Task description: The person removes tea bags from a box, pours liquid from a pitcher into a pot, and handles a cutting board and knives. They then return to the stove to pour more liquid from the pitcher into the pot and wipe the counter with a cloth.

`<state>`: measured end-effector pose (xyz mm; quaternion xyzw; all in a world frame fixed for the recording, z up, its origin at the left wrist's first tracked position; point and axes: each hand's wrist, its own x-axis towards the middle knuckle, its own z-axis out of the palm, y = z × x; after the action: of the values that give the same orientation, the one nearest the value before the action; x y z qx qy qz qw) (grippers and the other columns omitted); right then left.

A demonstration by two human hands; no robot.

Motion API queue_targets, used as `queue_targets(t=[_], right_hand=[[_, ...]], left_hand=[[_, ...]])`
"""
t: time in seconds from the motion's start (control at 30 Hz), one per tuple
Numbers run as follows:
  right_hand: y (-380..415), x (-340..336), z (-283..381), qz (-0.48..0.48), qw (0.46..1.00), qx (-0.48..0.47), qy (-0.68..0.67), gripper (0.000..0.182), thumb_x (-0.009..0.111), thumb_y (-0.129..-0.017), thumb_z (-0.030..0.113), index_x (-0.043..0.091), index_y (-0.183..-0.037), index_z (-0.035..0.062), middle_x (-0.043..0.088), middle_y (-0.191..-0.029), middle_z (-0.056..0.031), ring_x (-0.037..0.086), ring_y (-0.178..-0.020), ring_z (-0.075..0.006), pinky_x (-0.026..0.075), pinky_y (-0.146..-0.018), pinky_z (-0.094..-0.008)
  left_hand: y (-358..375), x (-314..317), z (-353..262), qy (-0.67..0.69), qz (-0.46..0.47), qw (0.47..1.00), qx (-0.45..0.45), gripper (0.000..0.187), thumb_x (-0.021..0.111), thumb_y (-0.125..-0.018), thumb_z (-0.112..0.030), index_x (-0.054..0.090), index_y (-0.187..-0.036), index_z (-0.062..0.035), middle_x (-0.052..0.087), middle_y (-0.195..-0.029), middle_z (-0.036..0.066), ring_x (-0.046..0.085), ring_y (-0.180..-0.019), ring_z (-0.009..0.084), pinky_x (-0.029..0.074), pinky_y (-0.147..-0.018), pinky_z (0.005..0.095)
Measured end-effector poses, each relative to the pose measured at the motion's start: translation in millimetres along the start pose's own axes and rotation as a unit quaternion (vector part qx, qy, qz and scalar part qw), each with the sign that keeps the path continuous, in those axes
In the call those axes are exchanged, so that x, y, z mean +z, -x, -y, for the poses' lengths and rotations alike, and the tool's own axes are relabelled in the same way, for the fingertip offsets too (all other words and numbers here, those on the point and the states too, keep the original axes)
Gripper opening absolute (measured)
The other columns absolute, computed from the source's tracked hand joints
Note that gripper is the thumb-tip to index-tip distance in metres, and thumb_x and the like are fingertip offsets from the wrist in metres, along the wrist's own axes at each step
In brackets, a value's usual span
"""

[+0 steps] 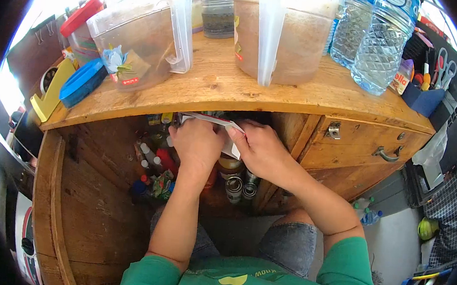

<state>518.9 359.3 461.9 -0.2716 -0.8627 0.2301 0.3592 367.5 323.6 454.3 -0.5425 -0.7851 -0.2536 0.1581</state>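
While gripping a white folded item point(232, 149) in the left hand point(198, 142), also clamps it with the right hand point(264, 149), near the table point(212, 64) edge.

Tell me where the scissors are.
In the head view, the scissors stand handles-up at upper right, at the blue holder on the desk's right end, right of the water bottles.

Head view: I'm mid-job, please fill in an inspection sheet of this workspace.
Surface: wooden desktop, bearing two large plastic containers and water bottles.
Job's things: white flat item, at the open compartment below.
Clutter: cans and assorted bottles in the compartment.
Grip: right hand pinches the item; left hand is against it, fingers partly hidden.
Cables: nothing seen clearly.
Surroundings: shut drawer at right; small bottles on the floor beyond.
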Motion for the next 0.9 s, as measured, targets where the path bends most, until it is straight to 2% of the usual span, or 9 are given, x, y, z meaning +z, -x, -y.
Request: queue_targets(t=[0.23, 0.3, 0.4, 0.47, 0.53, 0.6, 0.73, 0.87, 0.9], right_hand=[[0, 0, 1, 0.002, 0.999, 0.040, 0.002, 0.045, 0.043, -0.102, 0.031, 0.061, -0.086, -0.0063, 0.063, -0.083, -0.0305, 0.061, -0.080, -0.0510, 0.049, -0.074, -0.0565], [1, 2, -2, -0.019, 0.998, 0.051, -0.006, 0.043, 0.048, -0.103, 0.029, 0.061, -0.086, -0.0083, 0.059, -0.068, -0.0273, 0.063, -0.072, -0.0451, 0.049, -0.065, -0.0470], [0, -3, 3, -0.005, 0.997, 0.075, -0.035, 0.050, 0.044, -0.103, 0.034, 0.062, -0.081, -0.0067, 0.062, -0.076, -0.0310, 0.061, -0.077, -0.0508, 0.049, -0.072, -0.0552], [0, -3, 3, -0.016, 0.997, 0.060, -0.045, 0.049, 0.046, -0.103, 0.033, 0.061, -0.081, -0.0073, 0.060, -0.071, -0.0290, 0.060, -0.070, -0.0477, 0.048, -0.065, -0.0497], [1, -4, 4, -0.027, 0.997, 0.043, -0.054, 0.047, 0.048, -0.103, 0.032, 0.061, -0.081, -0.0079, 0.059, -0.066, -0.0270, 0.059, -0.063, -0.0447, 0.047, -0.059, -0.0442], [1, -6, 5, 0.002, 0.992, 0.068, -0.110, 0.048, 0.047, -0.103, 0.032, 0.060, -0.080, -0.0077, 0.058, -0.064, -0.0264, 0.056, -0.057, -0.0407, 0.046, -0.057, -0.0432], [2, -2, -1, 0.004, 0.990, 0.064, -0.127, 0.047, 0.047, -0.103, 0.032, 0.060, -0.081, -0.0070, 0.057, -0.063, -0.0242, 0.055, -0.054, -0.0360, 0.045, -0.056, -0.0427], [1, -5, 0, 0.030, 0.996, 0.025, -0.084, 0.045, 0.048, -0.103, 0.033, 0.061, -0.084, -0.0057, 0.060, -0.066, -0.0228, 0.056, -0.057, -0.0333, 0.044, -0.058, -0.0433], [2, -8, 5, 0.040, 0.993, 0.043, -0.098, 0.048, 0.048, -0.102, 0.035, 0.062, -0.082, -0.0060, 0.059, -0.067, -0.0256, 0.058, -0.062, -0.0401, 0.045, -0.060, -0.0468]], left_hand=[[6, -7, 13, 0.081, 0.030, 0.996, 0.013, 0.024, 0.071, -0.075, -0.030, 0.075, -0.077, -0.0065, 0.072, -0.079, 0.014, 0.069, -0.080, 0.0351, 0.049, -0.084, 0.0494], [14, -22, 22, 0.247, -0.040, 0.968, 0.015, 0.019, 0.071, -0.076, -0.019, 0.073, -0.079, -0.0011, 0.072, -0.077, 0.015, 0.070, -0.071, 0.0292, 0.053, -0.074, 0.0386], [23, -46, 32, 0.371, -0.056, 0.926, -0.025, 0.016, 0.070, -0.075, -0.011, 0.071, -0.081, 0.0030, 0.071, -0.072, 0.015, 0.067, -0.065, 0.0186, 0.052, -0.064, 0.0292], [24, -56, 44, 0.376, -0.048, 0.925, -0.021, 0.015, 0.070, -0.079, -0.009, 0.070, -0.082, 0.0055, 0.070, -0.072, 0.010, 0.062, -0.068, 0.0105, 0.050, -0.067, 0.0268], [22, -62, 56, 0.536, 0.001, 0.843, -0.044, 0.013, 0.067, -0.083, -0.006, 0.069, -0.086, 0.0065, 0.069, -0.077, 0.006, 0.061, -0.071, 0.0092, 0.049, -0.068, 0.0245], [28, -83, 62, 0.541, 0.026, 0.839, -0.048, 0.010, 0.063, -0.086, -0.003, 0.067, -0.089, 0.0066, 0.067, -0.083, 0.003, 0.060, -0.074, 0.0075, 0.047, -0.069, 0.0219], [40, -125, 68, 0.693, 0.014, 0.721, 0.007, 0.009, 0.058, -0.084, -0.002, 0.061, -0.089, 0.0051, 0.065, -0.082, 0.007, 0.058, -0.071, 0.0087, 0.046, -0.067, 0.0215], [29, -191, 70, 0.620, -0.204, 0.746, 0.135, 0.014, 0.056, -0.086, 0.001, 0.062, -0.096, 0.0084, 0.065, -0.090, 0.011, 0.063, -0.079, 0.0135, 0.051, -0.073, 0.0269], [14, -199, 87, 0.458, -0.359, 0.781, 0.227, 0.017, 0.057, -0.088, 0.000, 0.063, -0.099, 0.0103, 0.065, -0.093, 0.012, 0.063, -0.081, 0.0145, 0.052, -0.074, 0.0280]])
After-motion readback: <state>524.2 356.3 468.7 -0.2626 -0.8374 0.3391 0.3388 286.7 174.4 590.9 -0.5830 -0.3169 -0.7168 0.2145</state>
